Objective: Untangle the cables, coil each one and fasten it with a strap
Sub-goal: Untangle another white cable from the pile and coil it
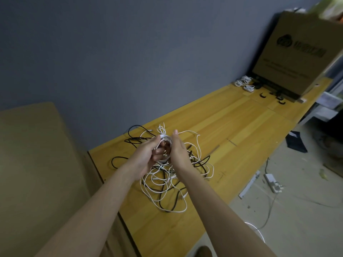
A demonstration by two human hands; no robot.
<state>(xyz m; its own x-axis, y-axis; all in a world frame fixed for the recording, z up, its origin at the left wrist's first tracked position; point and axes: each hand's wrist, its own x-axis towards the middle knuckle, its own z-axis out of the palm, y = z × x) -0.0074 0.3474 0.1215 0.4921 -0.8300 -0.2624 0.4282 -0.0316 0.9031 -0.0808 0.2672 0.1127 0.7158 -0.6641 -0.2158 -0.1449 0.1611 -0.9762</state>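
A small coil of white cable point(165, 140) is held between both hands above the wooden table point(232, 127). My left hand point(146, 154) grips the coil from the left with curled fingers. My right hand point(179, 151) holds its right side, fingers wrapped behind it. Loose white ends stick up from the coil. Below the hands lies a tangle of white and black cables point(167, 184) on the table. Coiled white cables point(245, 83) lie at the far end, with black straps point(263, 96) scattered near them.
A large cardboard box point(300, 52) stands at the table's far end. Another cardboard surface point(37, 164) sits to the left of the table. On the floor to the right lie a white power strip point(272, 182) and dark cloth point(296, 141).
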